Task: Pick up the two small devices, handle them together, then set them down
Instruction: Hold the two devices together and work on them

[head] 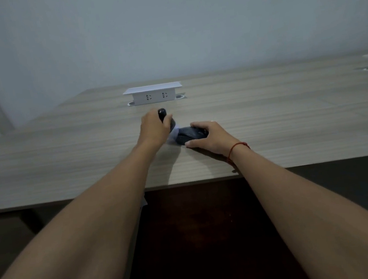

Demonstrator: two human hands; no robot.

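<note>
Reaching out over a wood-grain desk (pixel 65 153), both bare forearms come in from the near edge. Left hand (pixel 154 129) is curled tight around a small dark device (pixel 162 113), whose rounded top pokes up out of the fist, and it looks lifted a bit off the surface, though honestly it's blurry so I can't say for sure. There's a pale whitish smear just under that hand which I can't make out. Right beside it, the right hand (pixel 210 136) is draped over a dark mouse-shaped device (pixel 190 135) that sits flat on the desk, fingers wrapped over its far side and thumb pressed along the near side, so it's gripped but not raised. The two devices are almost touching in the middle of the desk. A red string bracelet (pixel 236 148) sits on the right wrist. Farther back, a white pop-up socket box (pixel 153 93) stands open showing two outlets.
</note>
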